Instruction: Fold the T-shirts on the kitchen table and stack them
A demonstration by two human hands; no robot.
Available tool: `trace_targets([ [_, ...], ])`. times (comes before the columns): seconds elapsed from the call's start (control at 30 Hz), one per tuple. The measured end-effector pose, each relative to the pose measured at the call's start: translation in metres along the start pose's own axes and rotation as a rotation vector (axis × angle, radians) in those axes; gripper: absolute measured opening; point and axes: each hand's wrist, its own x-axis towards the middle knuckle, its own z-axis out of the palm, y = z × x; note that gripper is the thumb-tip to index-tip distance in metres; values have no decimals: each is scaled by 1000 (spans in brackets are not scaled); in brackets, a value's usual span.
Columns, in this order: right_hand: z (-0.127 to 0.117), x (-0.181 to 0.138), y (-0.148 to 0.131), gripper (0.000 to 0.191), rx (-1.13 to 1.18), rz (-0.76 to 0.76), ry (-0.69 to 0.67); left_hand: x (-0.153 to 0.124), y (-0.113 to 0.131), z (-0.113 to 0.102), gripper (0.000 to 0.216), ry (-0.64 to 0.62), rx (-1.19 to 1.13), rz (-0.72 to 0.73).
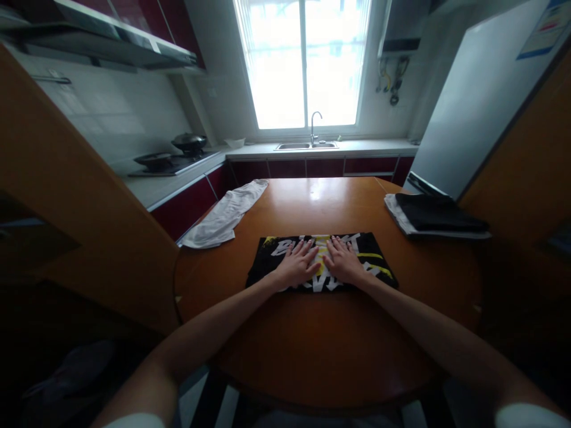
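Note:
A black T-shirt [263,261] with white lettering and yellow streaks lies folded into a flat rectangle on the wooden table [321,345]. Both of my hands rest palm down on its top. My left hand [298,263] presses on the left half of the print, fingers stretched out. On the other side of the middle, my right hand [343,260] lies flat too, its fingers pointing away from me. A narrow strip of the yellow and white print shows between the two hands. The cloth beneath my palms is hidden.
A white garment [227,214] lies loosely along the table's left edge. At the right edge sits a stack of folded clothes [439,217], black over light. Behind are the counter with a sink [307,145], a stove with pans [190,142] and a fridge [473,89].

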Motion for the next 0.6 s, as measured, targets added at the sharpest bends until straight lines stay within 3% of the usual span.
trace_targets([
  [0.13,-7,8,4,62,-1,18,78,18,-5,-9,67,39,-9,9],
  [0.27,-6,15,12,61,-28,42,89,31,-3,1,67,69,30,-34],
  [0.4,-1,18,19,62,-15,59,30,31,-3,12,68,73,48,-48],
  [0.6,-3,17,16,60,-2,43,134,30,-4,11,69,70,52,-57],
])
